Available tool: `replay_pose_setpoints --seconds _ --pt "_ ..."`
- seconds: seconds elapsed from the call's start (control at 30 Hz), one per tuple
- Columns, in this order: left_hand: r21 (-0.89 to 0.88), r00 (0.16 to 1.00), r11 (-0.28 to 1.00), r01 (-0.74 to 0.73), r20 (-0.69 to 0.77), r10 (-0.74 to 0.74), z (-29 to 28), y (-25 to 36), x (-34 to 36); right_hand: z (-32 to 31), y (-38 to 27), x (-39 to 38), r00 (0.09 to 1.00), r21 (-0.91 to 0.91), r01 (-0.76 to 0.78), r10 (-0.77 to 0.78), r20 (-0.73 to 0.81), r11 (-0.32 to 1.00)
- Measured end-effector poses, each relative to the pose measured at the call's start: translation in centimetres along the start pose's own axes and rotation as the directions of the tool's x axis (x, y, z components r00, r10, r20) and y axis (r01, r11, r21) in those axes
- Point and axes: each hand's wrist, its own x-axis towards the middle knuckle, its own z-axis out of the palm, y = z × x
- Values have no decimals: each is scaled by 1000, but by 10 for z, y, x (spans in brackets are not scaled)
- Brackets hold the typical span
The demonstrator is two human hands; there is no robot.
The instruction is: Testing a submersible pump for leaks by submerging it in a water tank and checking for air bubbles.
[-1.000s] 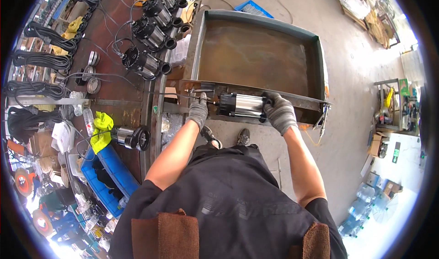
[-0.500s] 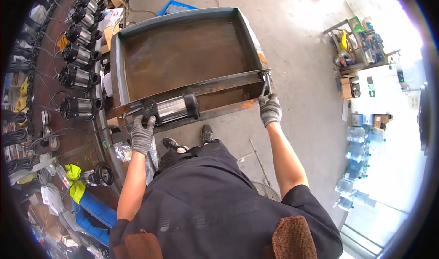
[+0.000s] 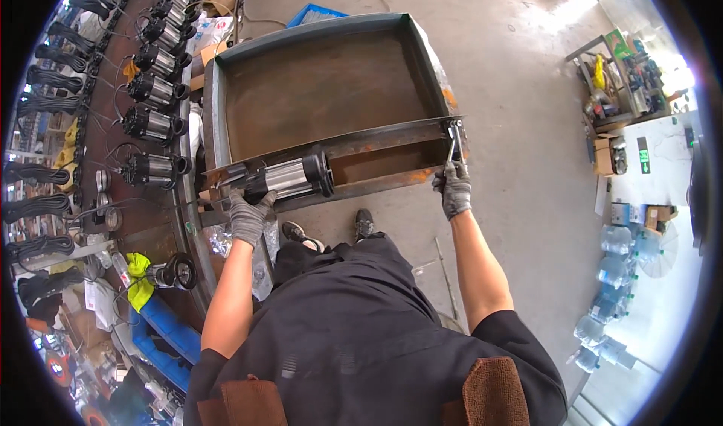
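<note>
A steel-bodied pump (image 3: 286, 179) with black end parts lies on its side across the front ledge of a metal tray bench (image 3: 354, 191). My left hand (image 3: 250, 219), in a grey knit glove, grips the pump's left end, with thumb and fingers apart around it. At the ledge's right end, my gloved right hand (image 3: 454, 193) is closed around the handle of a silver wrench (image 3: 453, 141). The wrench points away from me, its head over the bench's right corner. What the head touches is too small to tell.
Similar pumps (image 3: 154, 129) stand in a row along the brown bench (image 3: 113, 136) to the left. A blue bin (image 3: 312, 13) lies behind the tray. Far right are a shelf (image 3: 602, 87) of tools and large water bottles (image 3: 614, 268). A yellow-green cloth (image 3: 139, 281) hangs lower left.
My view has turned slightly left, so the scene sits further right. The wrench shows more of its length now, and my right hand has drawn a little nearer. The left hand stays at the pump's end.
</note>
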Motion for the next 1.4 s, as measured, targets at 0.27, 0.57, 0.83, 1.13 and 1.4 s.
replay_pose_setpoints --seconds 0.27,0.57,0.83,1.13,1.4 --pt "-48 976 986 162 154 -153 3 32 -10 56 -14 -43 917 -2 64 -58 395 998" --pt "559 984 829 -18 159 -86 20 96 -40 110 31 -46 770 -340 51 180 612 939" --pt "554 988 832 -27 141 -62 26 107 -45 120 39 -43 767 -483 71 262 586 873" --pt "401 828 742 -537 419 373 86 215 -90 119 -17 -78 739 -233 51 120 663 971" --pt "-111 845 986 -126 508 165 139 237 -111 144 -78 -122 734 -202 229 -33 678 952"
